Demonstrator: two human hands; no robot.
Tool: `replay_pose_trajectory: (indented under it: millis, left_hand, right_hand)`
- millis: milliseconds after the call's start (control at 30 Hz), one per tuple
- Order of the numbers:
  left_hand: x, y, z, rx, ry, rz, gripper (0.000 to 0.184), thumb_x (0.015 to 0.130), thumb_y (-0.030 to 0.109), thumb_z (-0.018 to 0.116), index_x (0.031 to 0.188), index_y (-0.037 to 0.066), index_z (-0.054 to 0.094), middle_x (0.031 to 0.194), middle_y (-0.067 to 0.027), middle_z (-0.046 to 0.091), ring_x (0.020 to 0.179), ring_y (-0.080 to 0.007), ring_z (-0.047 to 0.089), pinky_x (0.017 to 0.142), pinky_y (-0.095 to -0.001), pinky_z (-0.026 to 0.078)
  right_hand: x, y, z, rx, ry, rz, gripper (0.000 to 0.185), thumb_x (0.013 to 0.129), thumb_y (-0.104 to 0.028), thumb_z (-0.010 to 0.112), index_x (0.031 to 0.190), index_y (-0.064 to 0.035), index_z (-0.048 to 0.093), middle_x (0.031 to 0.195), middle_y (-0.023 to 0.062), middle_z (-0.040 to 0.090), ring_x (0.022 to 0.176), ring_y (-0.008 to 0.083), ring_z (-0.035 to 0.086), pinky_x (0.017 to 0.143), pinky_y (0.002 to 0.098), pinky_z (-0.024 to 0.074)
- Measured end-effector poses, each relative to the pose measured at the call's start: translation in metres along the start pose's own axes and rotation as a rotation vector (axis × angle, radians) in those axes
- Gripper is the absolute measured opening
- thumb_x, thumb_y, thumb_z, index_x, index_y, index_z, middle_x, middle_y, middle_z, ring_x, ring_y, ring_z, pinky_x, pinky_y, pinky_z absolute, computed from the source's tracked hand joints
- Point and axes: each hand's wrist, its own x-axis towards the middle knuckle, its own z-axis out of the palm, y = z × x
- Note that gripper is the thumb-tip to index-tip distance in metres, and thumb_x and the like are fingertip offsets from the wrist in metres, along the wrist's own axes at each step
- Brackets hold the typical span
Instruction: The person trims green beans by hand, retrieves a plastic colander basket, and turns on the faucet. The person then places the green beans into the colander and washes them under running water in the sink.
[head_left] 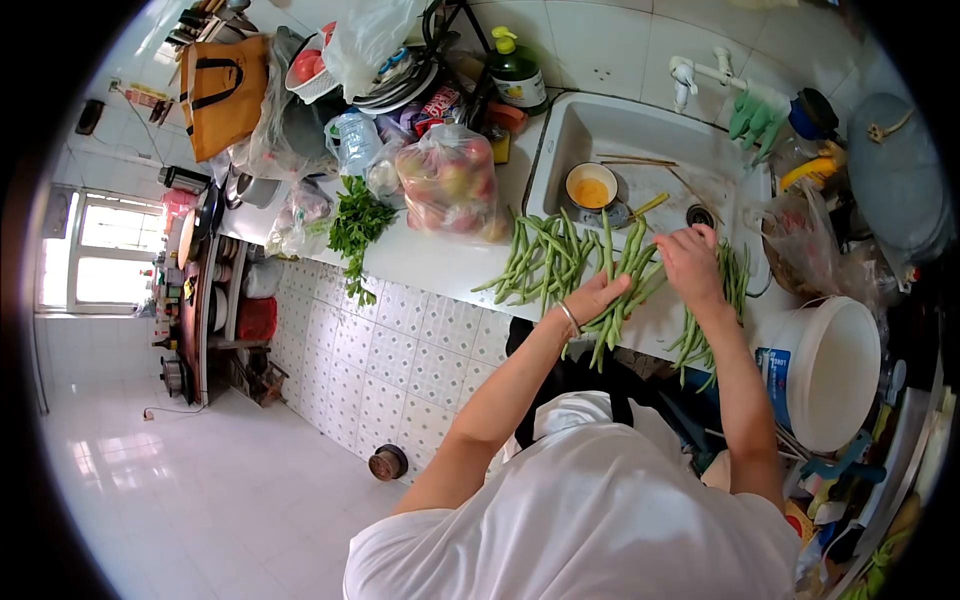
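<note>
My left hand (594,298), with a bracelet at the wrist, is closed round a bunch of long green beans (634,262) at the front edge of the sink. Close by on the right, my right hand (688,262) has its fingers pinched together at the tips of that bunch; what exactly lies between them is too small to make out. One pile of green beans (540,258) lies on the counter left of my hands. A second pile (694,345) hangs over the counter edge beneath my right forearm.
Behind my hands, the sink (560,150) holds a bowl (591,187) and chopsticks (638,160). A bag of fruit (450,185) and leafy greens (358,225) sit to the left. At right stands a white bucket (835,370). A pot (388,462) is on the floor.
</note>
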Motion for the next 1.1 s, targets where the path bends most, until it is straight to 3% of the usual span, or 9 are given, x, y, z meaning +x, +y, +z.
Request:
replay_pose_trajectory:
  millis: [167,267,400,467,600,700,833,967,1100]
  left_hand:
    - [0.003,-0.004,0.011,0.041,0.029,0.02,0.052,0.079,0.018,0.069,0.122,0.008,0.042,0.092,-0.0052,0.061,0.077,-0.0122,0.058,0.064,-0.0255,0.048]
    - [-0.002,-0.001,0.017,-0.051,0.03,-0.005,0.048,0.079,0.017,0.068,0.12,0.008,0.044,0.091,-0.0042,0.061,0.075,-0.0126,0.059,0.063,-0.0256,0.048]
    - [0.001,-0.006,0.007,0.103,-0.001,-0.038,0.041,0.083,0.014,0.063,0.119,0.008,0.046,0.087,-0.0018,0.058,0.068,-0.0112,0.055,0.059,-0.0263,0.046]
    - [0.002,-0.007,0.001,0.083,-0.058,0.067,0.051,0.084,0.012,0.061,0.13,0.007,0.038,0.088,-0.0041,0.057,0.069,-0.0121,0.054,0.061,-0.0263,0.046]
    - [-0.006,0.007,-0.003,0.139,-0.061,0.001,0.052,0.084,0.011,0.061,0.129,0.006,0.036,0.09,-0.0039,0.057,0.072,-0.0117,0.054,0.063,-0.0255,0.047]
    - [-0.007,0.009,-0.005,0.25,-0.077,0.048,0.051,0.085,0.01,0.06,0.129,0.006,0.035,0.092,-0.0024,0.056,0.074,-0.0108,0.054,0.064,-0.0258,0.048]
    - [-0.007,0.012,-0.008,0.457,-0.121,0.019,0.053,0.086,0.007,0.058,0.132,0.004,0.032,0.096,-0.002,0.056,0.078,-0.0088,0.054,0.068,-0.0249,0.047]
    - [-0.006,0.012,-0.011,0.672,-0.061,0.036,0.054,0.086,0.01,0.059,0.132,0.002,0.032,0.1,-0.0041,0.057,0.081,-0.0101,0.054,0.073,-0.0256,0.046]
    - [-0.008,0.013,-0.01,0.858,0.03,0.209,0.052,0.081,0.012,0.058,0.129,0.01,0.036,0.089,-0.0167,0.061,0.078,-0.0311,0.06,0.07,-0.0371,0.047]
  right_hand:
    - [-0.001,-0.002,0.004,0.074,-0.045,0.048,0.008,0.078,-0.008,0.059,0.086,-0.0068,0.06,0.079,0.0049,0.057,0.082,0.0206,0.055,0.089,0.038,0.0341]
    - [-0.003,0.005,0.02,0.182,-0.047,0.17,0.007,0.081,-0.009,0.055,0.085,-0.0058,0.059,0.074,0.0056,0.056,0.074,0.0206,0.054,0.087,0.0379,0.0357]
    - [-0.004,0.027,0.022,1.221,0.18,0.816,0.019,0.091,-0.016,0.044,0.084,-0.0037,0.057,0.071,0.0027,0.052,0.068,0.014,0.051,0.076,0.0295,0.041]
    - [0.0,0.04,0.016,1.527,0.205,0.818,0.018,0.091,-0.018,0.044,0.086,-0.0039,0.055,0.072,0.001,0.052,0.07,0.0129,0.051,0.071,0.0271,0.0416]
    - [0.003,0.043,-0.011,1.502,0.151,0.857,0.013,0.092,-0.017,0.044,0.089,-0.0065,0.051,0.076,0.0002,0.049,0.066,0.0102,0.047,0.062,0.0223,0.0401]
    - [0.004,0.044,-0.017,1.348,-0.207,0.803,0.016,0.093,-0.017,0.043,0.096,-0.0052,0.053,0.078,-0.0004,0.049,0.062,0.006,0.046,0.05,0.0167,0.0353]
    - [0.008,0.036,-0.02,1.054,-0.409,0.591,0.024,0.091,-0.013,0.045,0.113,-0.0061,0.055,0.078,0.0003,0.052,0.062,0.0068,0.047,0.054,0.0193,0.0386]
    - [0.01,0.04,-0.022,0.678,-0.585,0.36,0.023,0.09,-0.015,0.046,0.107,-0.0043,0.057,0.079,0.0051,0.058,0.062,0.0109,0.055,0.057,0.0253,0.0448]
    - [0.008,0.039,-0.024,0.684,-0.613,0.425,0.021,0.089,-0.014,0.047,0.102,-0.003,0.058,0.078,0.0074,0.061,0.065,0.013,0.06,0.059,0.027,0.0486]
